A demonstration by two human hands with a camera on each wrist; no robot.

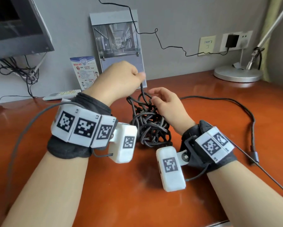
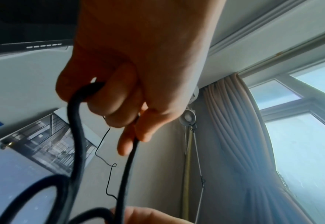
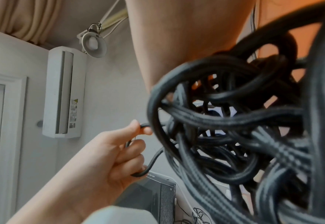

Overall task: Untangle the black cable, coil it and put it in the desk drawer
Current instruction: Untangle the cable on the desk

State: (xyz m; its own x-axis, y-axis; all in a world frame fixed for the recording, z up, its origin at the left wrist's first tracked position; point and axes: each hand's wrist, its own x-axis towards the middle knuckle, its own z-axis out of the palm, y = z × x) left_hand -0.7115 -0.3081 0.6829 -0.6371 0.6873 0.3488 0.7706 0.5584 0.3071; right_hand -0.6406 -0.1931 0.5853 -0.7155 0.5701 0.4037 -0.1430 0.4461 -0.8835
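While the tangled black cable [image 1: 151,125] sits mid-counter [image 1: 203,99], the left hand [image 1: 119,79] pinches a raised loop. The right hand [image 1: 168,105] rests on the tangle, grip loosely spread

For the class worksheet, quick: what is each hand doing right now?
Left hand: closed, gripping a raised loop of the black cable.
Right hand: fingers loosely curled at the tangle's top; whether it grips cannot be told.

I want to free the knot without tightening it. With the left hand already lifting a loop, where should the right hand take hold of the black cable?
Judging by its pose, the right hand should pinch the top of the black cable tangle, just under the loop the left hand lifts, coming from the right side; strands there stand up loosely.
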